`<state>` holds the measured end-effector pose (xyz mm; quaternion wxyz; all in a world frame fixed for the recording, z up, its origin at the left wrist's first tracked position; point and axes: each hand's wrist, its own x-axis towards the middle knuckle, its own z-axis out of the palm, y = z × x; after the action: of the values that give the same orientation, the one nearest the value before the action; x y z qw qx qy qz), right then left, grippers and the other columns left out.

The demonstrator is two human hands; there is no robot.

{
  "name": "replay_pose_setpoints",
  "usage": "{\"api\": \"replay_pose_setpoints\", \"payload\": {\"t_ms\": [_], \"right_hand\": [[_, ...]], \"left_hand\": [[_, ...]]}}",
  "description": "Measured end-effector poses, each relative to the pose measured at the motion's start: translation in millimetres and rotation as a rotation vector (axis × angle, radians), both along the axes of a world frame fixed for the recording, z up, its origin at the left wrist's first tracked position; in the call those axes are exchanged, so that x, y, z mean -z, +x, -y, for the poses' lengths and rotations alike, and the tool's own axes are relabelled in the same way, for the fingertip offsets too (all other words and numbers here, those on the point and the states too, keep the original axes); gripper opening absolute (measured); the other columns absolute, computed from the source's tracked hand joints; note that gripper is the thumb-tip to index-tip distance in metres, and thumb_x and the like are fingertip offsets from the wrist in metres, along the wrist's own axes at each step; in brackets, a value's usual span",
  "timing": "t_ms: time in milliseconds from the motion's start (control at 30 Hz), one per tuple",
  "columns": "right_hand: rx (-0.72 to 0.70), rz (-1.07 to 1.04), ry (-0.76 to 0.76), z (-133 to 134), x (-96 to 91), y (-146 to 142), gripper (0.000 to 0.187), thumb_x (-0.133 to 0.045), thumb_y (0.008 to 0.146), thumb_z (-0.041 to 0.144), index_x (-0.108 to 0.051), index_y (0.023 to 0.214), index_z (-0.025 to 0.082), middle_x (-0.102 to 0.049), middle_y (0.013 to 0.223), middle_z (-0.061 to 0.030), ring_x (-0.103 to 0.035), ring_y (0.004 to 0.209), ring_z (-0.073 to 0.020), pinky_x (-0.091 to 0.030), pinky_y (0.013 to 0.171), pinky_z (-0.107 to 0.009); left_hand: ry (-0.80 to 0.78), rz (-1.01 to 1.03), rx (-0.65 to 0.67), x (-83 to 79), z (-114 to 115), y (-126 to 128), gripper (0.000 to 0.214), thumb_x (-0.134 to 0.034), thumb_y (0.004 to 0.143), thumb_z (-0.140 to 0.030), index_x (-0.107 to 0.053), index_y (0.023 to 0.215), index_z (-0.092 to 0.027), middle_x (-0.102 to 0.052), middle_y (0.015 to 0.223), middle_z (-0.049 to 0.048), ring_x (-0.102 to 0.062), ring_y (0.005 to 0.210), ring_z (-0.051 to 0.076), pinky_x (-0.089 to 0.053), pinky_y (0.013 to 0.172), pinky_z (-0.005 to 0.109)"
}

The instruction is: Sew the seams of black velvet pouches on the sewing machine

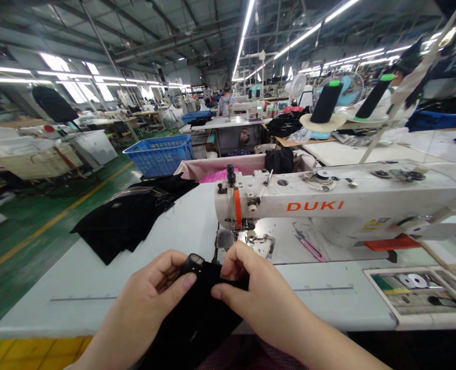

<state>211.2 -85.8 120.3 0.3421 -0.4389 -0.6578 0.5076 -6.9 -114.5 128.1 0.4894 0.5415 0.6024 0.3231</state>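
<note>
Between my hands hangs a piece of black fabric (200, 313), in front of the sewing machine and over the table's front edge. My left hand (162, 288) pinches its upper left edge, beside a small dark rolled part (195, 261) with a pale inside. My right hand (247, 282) grips the upper right edge, thumb in front and fingers curled behind. Just beyond my fingers are the needle area and metal presser foot (253, 239) of the white sewing machine (312, 200). What lies behind the fabric is hidden.
Pink-handled thread snips (308, 244) lie on the machine bed. A pile of black pieces (131, 216) is on the table's left. A tray of small parts (416, 293) is at the right. Beyond stand a blue basket (160, 154), a pink-lined bin (197, 167) and black thread cones (327, 103).
</note>
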Motion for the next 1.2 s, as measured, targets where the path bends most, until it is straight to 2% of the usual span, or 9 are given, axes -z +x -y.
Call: {"api": "replay_pose_setpoints", "payload": {"t_ms": [233, 367, 500, 567, 667, 767, 833, 1000, 1200], "right_hand": [[-0.082, -0.078, 0.098, 0.5, 1.1, -7.6, 0.022, -0.072, 0.08, 0.009, -0.056, 0.071, 0.02, -0.055, 0.073, 0.0062, -0.05, 0.072, -0.0103, -0.036, 0.064, -0.022], [-0.02, -0.235, 0.014, 17.0, 0.4, -19.3, 0.024, -0.073, 0.079, 0.011, -0.052, 0.074, 0.021, -0.058, 0.072, 0.0066, -0.053, 0.066, -0.0096, -0.04, 0.061, -0.02], [-0.113, -0.346, 0.297, 34.2, 11.9, -27.4, 0.01, -0.07, 0.083, 0.012, -0.065, 0.084, 0.021, -0.069, 0.082, 0.0026, -0.063, 0.073, -0.0103, -0.048, 0.068, -0.019], [-0.203, -0.305, 0.367, 33.8, 30.8, -28.0, 0.023, -0.056, 0.089, 0.007, -0.07, 0.101, 0.02, -0.074, 0.096, -0.0014, -0.068, 0.086, -0.0119, -0.052, 0.08, -0.021], [-0.28, -0.055, 0.413, 18.0, 72.1, -27.5, 0.049, -0.044, 0.088, -0.001, -0.062, 0.129, 0.019, -0.072, 0.121, -0.0058, -0.067, 0.108, -0.0144, -0.052, 0.095, -0.025], [-0.324, 0.415, 0.661, -12.2, 106.6, -27.6, 0.036, -0.055, 0.092, 0.007, -0.063, 0.127, 0.015, -0.074, 0.104, -0.0074, -0.068, 0.095, -0.0186, -0.055, 0.086, -0.028], [-0.315, 0.627, 0.799, -34.8, 116.1, -25.9, 0.024, -0.057, 0.095, 0.013, -0.068, 0.117, 0.015, -0.071, 0.096, -0.0083, -0.065, 0.092, -0.0226, -0.054, 0.083, -0.034], [-0.289, 0.727, 0.871, -73.8, 111.1, -3.7, 0.022, -0.05, 0.098, 0.012, -0.07, 0.107, 0.01, -0.066, 0.116, -0.018, -0.057, 0.117, -0.0308, -0.047, 0.097, -0.047], [-0.327, 0.672, 0.949, -65.7, 125.5, 28.6, 0.026, -0.055, 0.096, 0.014, -0.065, 0.12, 0.01, -0.07, 0.118, -0.0133, -0.059, 0.121, -0.024, -0.046, 0.104, -0.039]], "left_hand": [[0.084, -0.109, -0.015, -6.5, 6.2, -5.9, 0.035, -0.064, 0.09, -0.055, -0.063, 0.106, -0.024, -0.072, 0.096, 0.0025, -0.068, 0.088, 0.02, -0.054, 0.078, 0.026], [0.119, -0.229, -0.006, -32.8, 4.7, -17.0, 0.036, -0.07, 0.083, -0.057, -0.066, 0.101, -0.025, -0.073, 0.093, 0.0029, -0.07, 0.086, 0.024, -0.056, 0.073, 0.028], [0.168, -0.424, 0.131, -53.8, -13.4, -26.5, 0.031, -0.075, 0.076, -0.052, -0.068, 0.092, -0.027, -0.074, 0.089, 0.0014, -0.07, 0.084, 0.026, -0.055, 0.076, 0.031], [0.154, -0.506, 0.238, -40.5, -31.0, -25.1, 0.024, -0.072, 0.079, -0.045, -0.065, 0.093, -0.026, -0.075, 0.088, -0.0003, -0.07, 0.084, 0.024, -0.053, 0.076, 0.031], [0.194, -0.602, 0.301, 9.3, -63.8, -15.8, 0.02, -0.067, 0.079, -0.032, -0.058, 0.095, -0.024, -0.073, 0.081, -0.0033, -0.068, 0.076, 0.021, -0.05, 0.071, 0.029], [0.268, -0.638, 0.259, 64.2, -101.8, -1.8, 0.021, -0.064, 0.078, -0.026, -0.057, 0.098, -0.022, -0.072, 0.08, -0.0019, -0.067, 0.075, 0.021, -0.05, 0.071, 0.031], [0.337, -0.662, 0.224, 88.6, -128.2, 8.2, 0.022, -0.064, 0.079, -0.024, -0.059, 0.1, -0.02, -0.073, 0.087, 0.0028, -0.068, 0.085, 0.024, -0.05, 0.078, 0.035], [0.515, -0.723, 0.194, 109.9, -172.4, 32.9, 0.015, -0.064, 0.086, -0.027, -0.067, 0.096, -0.017, -0.073, 0.103, 0.0121, -0.063, 0.108, 0.032, -0.046, 0.096, 0.043], [0.623, -0.735, 0.303, 124.2, -134.8, 44.7, 0.023, -0.053, 0.096, -0.026, -0.072, 0.103, -0.015, -0.072, 0.108, 0.0147, -0.064, 0.11, 0.032, -0.047, 0.102, 0.049]]}}
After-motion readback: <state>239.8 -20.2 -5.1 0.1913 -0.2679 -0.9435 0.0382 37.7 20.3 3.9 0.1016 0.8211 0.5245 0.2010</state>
